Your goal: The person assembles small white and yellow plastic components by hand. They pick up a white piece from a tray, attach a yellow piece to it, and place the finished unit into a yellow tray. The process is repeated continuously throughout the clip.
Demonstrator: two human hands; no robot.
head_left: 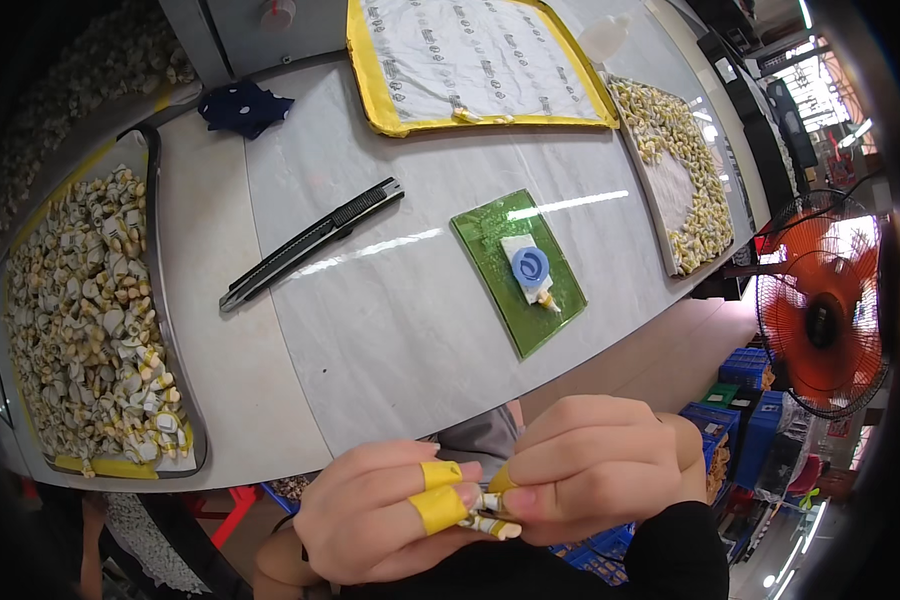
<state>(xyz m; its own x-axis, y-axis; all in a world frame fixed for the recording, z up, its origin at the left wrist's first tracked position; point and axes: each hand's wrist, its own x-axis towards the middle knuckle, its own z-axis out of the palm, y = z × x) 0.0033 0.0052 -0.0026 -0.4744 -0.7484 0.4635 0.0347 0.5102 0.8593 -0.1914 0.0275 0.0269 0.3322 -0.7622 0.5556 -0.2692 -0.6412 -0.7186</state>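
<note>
The person's left hand, with yellow wraps on two fingers, and right hand together pinch a small white-and-yellow piece just before the desk's near edge. A black utility knife lies left of a green plate; a tray heaped with similar pieces stands along the left edge.

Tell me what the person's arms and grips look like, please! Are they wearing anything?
The left grip wears no glove, but two fingers have bright yellow wraps, like little tubes. The right grip has no glove either; a bit of yellow peeks out by its fingers. The right sleeve is plain black.
</note>
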